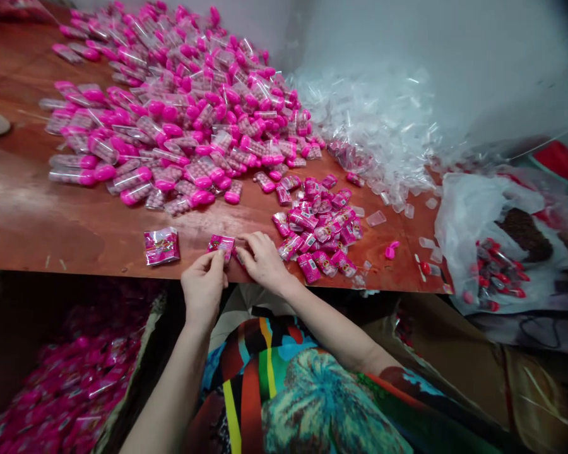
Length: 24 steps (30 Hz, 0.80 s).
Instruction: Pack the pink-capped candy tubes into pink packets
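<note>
The left hand [202, 284] has its thumb and fingers pinched together on a small pink packet [221, 243]. The packet is near the front edge of the brown tabletop [99, 243]. The right hand [267, 263] is just beside it, on the right, with its fingers bent. A bit of something pink [239, 256] shows by those fingers, but I cannot tell if they are closed on it.

A flat pink wrapper [162, 246] lies to the left of the hands, well apart from the packet. Just to the right of the right hand is a heap of shiny pink packets [322, 221]. A little pink cap [392, 250] lies past that heap.

Farther back there is a very big pile of clear tubes with pink caps [184, 120], with little pink balls inside. Next to it is a heap of clear plastic pieces [378, 120]. On the far right, a white plastic bag [468, 202] holds small tubes with red tops [499, 271]. Down low on the left, a box [139, 362] is full of pink things [71, 384].
</note>
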Tool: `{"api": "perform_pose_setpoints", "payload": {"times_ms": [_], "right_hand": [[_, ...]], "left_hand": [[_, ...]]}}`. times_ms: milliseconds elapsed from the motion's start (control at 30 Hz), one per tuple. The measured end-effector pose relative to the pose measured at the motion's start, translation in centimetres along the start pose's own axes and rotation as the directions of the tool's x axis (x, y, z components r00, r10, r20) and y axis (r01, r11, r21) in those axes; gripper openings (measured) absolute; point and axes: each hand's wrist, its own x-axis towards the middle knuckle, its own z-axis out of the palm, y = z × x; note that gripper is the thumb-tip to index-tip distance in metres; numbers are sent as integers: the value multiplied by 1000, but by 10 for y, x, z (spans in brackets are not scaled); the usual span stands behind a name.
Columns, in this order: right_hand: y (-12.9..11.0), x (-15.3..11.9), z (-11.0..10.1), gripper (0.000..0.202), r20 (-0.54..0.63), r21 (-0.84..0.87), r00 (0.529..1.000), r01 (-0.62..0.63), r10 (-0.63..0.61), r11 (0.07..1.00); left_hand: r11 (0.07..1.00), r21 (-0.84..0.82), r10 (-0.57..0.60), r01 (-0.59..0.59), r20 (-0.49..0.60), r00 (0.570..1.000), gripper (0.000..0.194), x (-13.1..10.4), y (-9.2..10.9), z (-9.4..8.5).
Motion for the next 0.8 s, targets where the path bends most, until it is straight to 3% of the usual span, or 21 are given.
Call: {"api": "perform_pose_setpoints", "payload": {"times_ms": [133, 300, 433, 633, 800], "right_hand": [[11, -12, -19, 28, -87, -12, 996, -35, 34, 999], [3, -26, -29, 31, 125, -379, 992, 16, 33, 925], [-2, -27, -14, 30, 158, -578, 982, 10, 99, 816], [7, -22, -10, 28, 172, -550, 984, 59, 45, 833], [7, -21, -18, 25, 130, -288, 988, 114, -79, 951]], "left_hand": [[993, 111, 26, -33, 62, 998, 25, -8, -5, -4], [987, 159, -10, -7, 108, 994, 25, -14, -15, 1], [974, 226, 10, -34, 106, 994, 25, -16, -14, 5], [978, 204, 15, -35, 96, 995, 25, -17, -11, 6], [998, -7, -56, 58, 168, 984, 24, -12, -10, 12]]}}
